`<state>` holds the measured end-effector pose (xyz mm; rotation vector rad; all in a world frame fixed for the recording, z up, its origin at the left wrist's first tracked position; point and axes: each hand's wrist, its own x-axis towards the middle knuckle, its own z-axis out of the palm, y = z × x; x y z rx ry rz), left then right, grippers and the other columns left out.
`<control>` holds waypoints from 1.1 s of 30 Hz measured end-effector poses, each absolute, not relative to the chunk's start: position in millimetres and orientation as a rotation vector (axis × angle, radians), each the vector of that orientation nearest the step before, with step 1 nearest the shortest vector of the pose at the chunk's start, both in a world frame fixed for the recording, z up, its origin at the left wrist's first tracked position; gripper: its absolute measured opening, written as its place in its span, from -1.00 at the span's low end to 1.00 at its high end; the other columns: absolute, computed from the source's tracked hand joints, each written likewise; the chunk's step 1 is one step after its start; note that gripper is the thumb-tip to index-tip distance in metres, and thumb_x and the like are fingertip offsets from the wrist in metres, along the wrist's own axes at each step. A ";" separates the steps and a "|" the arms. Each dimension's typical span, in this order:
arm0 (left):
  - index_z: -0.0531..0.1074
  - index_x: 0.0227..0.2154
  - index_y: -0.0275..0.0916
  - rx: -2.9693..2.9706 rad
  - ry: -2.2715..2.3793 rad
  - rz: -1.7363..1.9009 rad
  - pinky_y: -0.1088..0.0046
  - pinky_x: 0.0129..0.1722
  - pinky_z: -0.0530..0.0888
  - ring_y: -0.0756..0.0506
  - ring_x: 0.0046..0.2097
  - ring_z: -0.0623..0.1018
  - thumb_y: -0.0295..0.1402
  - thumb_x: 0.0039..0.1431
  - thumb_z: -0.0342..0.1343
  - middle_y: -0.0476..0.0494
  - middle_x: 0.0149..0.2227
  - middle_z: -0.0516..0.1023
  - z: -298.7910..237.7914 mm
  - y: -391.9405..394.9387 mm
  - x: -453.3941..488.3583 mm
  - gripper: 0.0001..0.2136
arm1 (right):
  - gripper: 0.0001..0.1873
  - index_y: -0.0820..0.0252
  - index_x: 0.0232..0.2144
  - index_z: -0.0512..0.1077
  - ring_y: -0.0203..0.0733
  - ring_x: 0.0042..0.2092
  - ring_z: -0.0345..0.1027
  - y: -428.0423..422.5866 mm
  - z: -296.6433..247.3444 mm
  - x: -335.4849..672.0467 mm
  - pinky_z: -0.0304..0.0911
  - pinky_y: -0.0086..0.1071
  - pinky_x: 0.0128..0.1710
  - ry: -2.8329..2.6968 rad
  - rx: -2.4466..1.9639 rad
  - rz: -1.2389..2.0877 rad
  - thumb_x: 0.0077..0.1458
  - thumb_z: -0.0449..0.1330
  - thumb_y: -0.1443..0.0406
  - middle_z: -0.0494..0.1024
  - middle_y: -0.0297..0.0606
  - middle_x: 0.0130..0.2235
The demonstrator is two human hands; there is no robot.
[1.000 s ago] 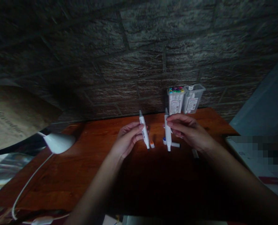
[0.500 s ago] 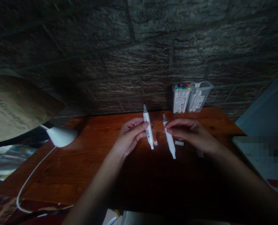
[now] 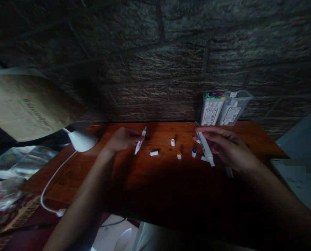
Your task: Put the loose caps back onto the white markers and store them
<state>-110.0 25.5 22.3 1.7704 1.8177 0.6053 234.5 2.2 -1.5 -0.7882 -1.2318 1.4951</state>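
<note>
My left hand (image 3: pixel 122 140) is closed at the left of the wooden desk, its fingertips pinching a white marker (image 3: pixel 140 142) that lies slanted low over the desktop. On the right, my right hand (image 3: pixel 224 148) grips a second white marker (image 3: pixel 205 146), tilted with its grey end up and away. Between the hands are loose caps: one with an orange top (image 3: pixel 179 155), one with a blue top (image 3: pixel 194 153), a white upright one (image 3: pixel 172 142), and a blue-ended cap (image 3: pixel 153 153) on its side. Another white cap (image 3: pixel 205 159) is partly behind the right marker.
Against the brick wall stand a clear case of coloured markers (image 3: pixel 212 109) and a second clear case (image 3: pixel 233 111) holding fewer. A white lamp base (image 3: pixel 82 141) with a cord sits at the left, under a printed brown paper shade (image 3: pixel 35 104). A pale piece (image 3: pixel 229 172) lies beneath my right wrist.
My left hand has moved left with its marker and lowered it toward the desk. My right hand has shifted slightly right with its marker. More caps now show between them.
</note>
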 end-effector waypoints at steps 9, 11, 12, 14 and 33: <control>0.58 -0.56 -0.23 2.038 2.104 0.086 0.43 -0.36 0.31 -0.17 -0.36 0.56 -0.27 0.01 0.23 -0.19 -0.50 0.61 9.9 20.2 -109.5 -0.84 | -0.80 0.01 -0.23 0.62 -0.32 -0.45 0.37 1.0 -3.3 230.1 0.12 -0.46 -0.59 -1.240 -0.778 1.530 0.04 0.31 0.23 0.63 -0.27 -0.31; 0.61 -0.38 -0.23 2.134 2.133 0.192 0.40 -0.26 0.36 -0.22 -0.24 0.58 -0.17 0.11 0.16 -0.25 -0.31 0.66 9.7 9.3 -100.4 -0.76 | -0.81 -0.01 -0.23 0.62 -0.30 -0.44 0.38 1.8 -3.4 230.5 0.08 -0.47 -0.61 -1.249 -0.750 1.527 0.04 0.30 0.25 0.63 -0.27 -0.31; 0.60 -0.28 -0.22 2.203 2.118 0.268 0.37 -0.20 0.38 -0.23 -0.17 0.58 -0.13 0.16 0.12 -0.27 -0.21 0.65 8.7 3.1 -95.3 -0.71 | -0.81 -0.02 -0.24 0.62 -0.30 -0.44 0.38 2.0 -3.5 230.8 0.06 -0.47 -0.62 -1.251 -0.735 1.527 0.04 0.30 0.25 0.62 -0.28 -0.33; 0.56 -0.12 -0.19 2.318 1.943 0.350 0.34 -0.11 0.39 -0.24 -0.10 0.57 -0.09 0.21 0.08 -0.26 -0.09 0.61 3.6 -8.9 -84.5 -0.65 | -0.80 -0.03 -0.24 0.62 -0.31 -0.45 0.37 1.8 -3.4 231.5 0.05 -0.48 -0.63 -1.242 -0.713 1.537 0.04 0.29 0.27 0.62 -0.29 -0.36; 0.58 -0.17 -0.22 2.196 1.081 1.370 0.45 -0.23 0.53 -0.06 -0.26 0.62 -0.39 0.09 0.30 -0.16 -0.23 0.67 -13.2 -12.7 -15.9 -0.78 | -0.71 -0.06 -0.12 0.57 -0.44 -0.53 0.22 -9.0 6.3 227.1 0.06 -0.55 -0.63 -1.239 -0.586 1.397 0.06 0.35 0.23 0.58 -0.37 -0.39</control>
